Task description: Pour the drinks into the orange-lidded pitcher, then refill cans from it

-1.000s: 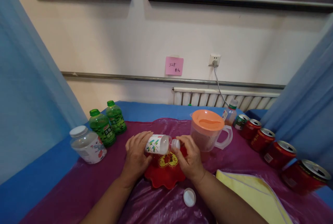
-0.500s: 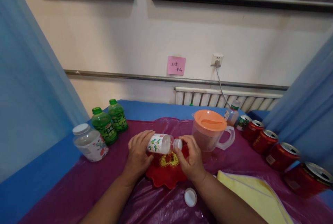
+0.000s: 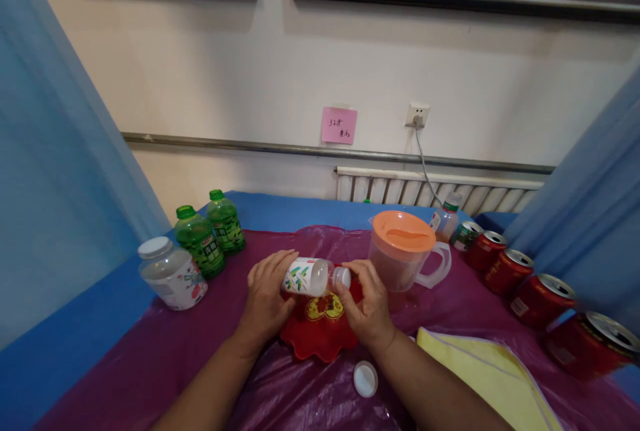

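A clear plastic bottle [image 3: 319, 277] with a white label and green leaf print lies nearly level in the air, its white cap [image 3: 342, 277] pointing right. My left hand [image 3: 269, 294] is wrapped around the bottom end of the bottle. At the neck end, the fingers and thumb of my right hand [image 3: 369, 304] are closed on the cap. Below the bottle is a red scallop-edged plate [image 3: 320, 341] with a yellow design, partly covered by my hands and the bottle. A loose white lid [image 3: 365, 379] lies close to my right forearm.
On the left stand a white-lidded jar [image 3: 173, 274] and two green bottles [image 3: 200, 242]. A pitcher [image 3: 400, 264] with an orange lid is just beyond my right hand. Several cans [image 3: 543, 301] line the right side, beside a folded yellow cloth [image 3: 480, 374]. Purple plastic sheeting [image 3: 190, 357] covers the table.
Almost nothing differs. Both hands keep the same hold, and the bottle stays level in the same place.
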Action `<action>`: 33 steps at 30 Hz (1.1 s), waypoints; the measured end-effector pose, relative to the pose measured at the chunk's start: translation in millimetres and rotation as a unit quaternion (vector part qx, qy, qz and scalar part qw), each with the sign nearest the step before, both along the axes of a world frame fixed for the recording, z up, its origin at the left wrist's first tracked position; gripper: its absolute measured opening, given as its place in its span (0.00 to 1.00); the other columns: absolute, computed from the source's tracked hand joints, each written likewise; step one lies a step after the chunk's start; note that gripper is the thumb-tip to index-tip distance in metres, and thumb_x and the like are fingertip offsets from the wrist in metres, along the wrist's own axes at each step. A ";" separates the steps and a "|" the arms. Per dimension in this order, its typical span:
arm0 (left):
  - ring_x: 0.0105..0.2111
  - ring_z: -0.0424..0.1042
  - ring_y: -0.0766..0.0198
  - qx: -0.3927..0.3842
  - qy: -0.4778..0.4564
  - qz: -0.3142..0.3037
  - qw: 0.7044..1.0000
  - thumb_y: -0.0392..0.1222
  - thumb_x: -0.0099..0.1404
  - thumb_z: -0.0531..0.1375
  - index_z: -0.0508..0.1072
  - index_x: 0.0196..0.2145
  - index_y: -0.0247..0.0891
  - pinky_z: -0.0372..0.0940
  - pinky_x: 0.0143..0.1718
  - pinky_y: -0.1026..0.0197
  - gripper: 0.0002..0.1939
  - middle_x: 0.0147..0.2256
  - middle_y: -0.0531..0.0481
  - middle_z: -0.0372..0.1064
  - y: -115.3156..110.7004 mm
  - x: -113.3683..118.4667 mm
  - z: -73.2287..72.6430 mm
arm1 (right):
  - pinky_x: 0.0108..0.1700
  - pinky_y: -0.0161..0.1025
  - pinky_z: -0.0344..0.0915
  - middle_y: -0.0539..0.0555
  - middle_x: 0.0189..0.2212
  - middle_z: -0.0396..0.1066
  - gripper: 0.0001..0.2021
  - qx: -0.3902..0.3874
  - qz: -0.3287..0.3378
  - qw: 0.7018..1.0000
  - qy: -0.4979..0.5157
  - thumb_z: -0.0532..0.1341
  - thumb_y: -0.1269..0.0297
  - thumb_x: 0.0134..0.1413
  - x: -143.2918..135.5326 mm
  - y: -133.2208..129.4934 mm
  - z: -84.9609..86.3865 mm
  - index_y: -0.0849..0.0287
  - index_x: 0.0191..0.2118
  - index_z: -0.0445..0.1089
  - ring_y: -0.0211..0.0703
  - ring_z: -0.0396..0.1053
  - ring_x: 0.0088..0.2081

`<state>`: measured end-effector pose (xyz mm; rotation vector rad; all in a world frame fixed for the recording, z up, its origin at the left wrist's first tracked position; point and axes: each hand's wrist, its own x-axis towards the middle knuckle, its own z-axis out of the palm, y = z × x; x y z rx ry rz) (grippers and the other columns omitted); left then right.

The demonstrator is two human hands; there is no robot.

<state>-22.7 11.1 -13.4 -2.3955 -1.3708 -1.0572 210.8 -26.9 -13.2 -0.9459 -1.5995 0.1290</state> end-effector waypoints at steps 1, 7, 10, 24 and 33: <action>0.59 0.67 0.44 -0.002 -0.002 0.001 1.000 0.40 0.59 0.60 0.66 0.62 0.40 0.55 0.61 0.43 0.32 0.60 0.39 0.70 0.3 -0.2 -0.5 | 0.47 0.45 0.71 0.57 0.43 0.69 0.13 0.006 0.001 1.000 -0.002 0.60 0.61 0.65 0.1 0.1 -0.1 0.56 0.53 0.68 0.47 0.70 0.45; 0.60 0.66 0.44 -0.022 -0.012 0.003 1.000 0.41 0.61 0.60 0.65 0.63 0.41 0.56 0.60 0.43 0.32 0.60 0.39 0.68 2.6 -1.3 -3.9 | 0.55 0.51 0.69 0.61 0.51 0.67 0.20 0.024 0.006 0.999 -0.026 0.59 0.66 0.64 0.2 -1.7 -1.9 0.56 0.61 0.65 0.50 0.68 0.54; 0.60 0.66 0.44 -0.031 -0.017 0.005 0.999 0.40 0.60 0.60 0.66 0.63 0.42 0.56 0.61 0.43 0.32 0.60 0.40 0.69 3.5 -1.5 -5.5 | 0.56 0.52 0.69 0.61 0.52 0.68 0.23 0.030 0.015 0.999 -0.025 0.57 0.68 0.62 0.4 -2.6 -1.5 0.54 0.63 0.64 0.50 0.68 0.55; 0.60 0.66 0.44 -0.043 -0.022 0.002 0.999 0.39 0.59 0.61 0.65 0.62 0.43 0.58 0.60 0.42 0.33 0.60 0.40 0.69 5.3 -2.3 -8.8 | 0.54 0.49 0.70 0.59 0.50 0.68 0.21 0.028 -0.003 1.000 -0.008 0.60 0.65 0.65 -1.8 0.5 -4.0 0.52 0.63 0.66 0.49 0.70 0.52; 0.59 0.68 0.43 -0.048 -0.027 0.012 0.998 0.43 0.58 0.61 0.67 0.62 0.42 0.59 0.60 0.42 0.33 0.59 0.40 0.70 6.7 -1.5 -9.6 | 0.57 0.53 0.68 0.59 0.54 0.66 0.24 0.039 0.036 0.999 -0.006 0.57 0.70 0.64 -0.1 -2.1 0.6 0.50 0.64 0.64 0.50 0.67 0.56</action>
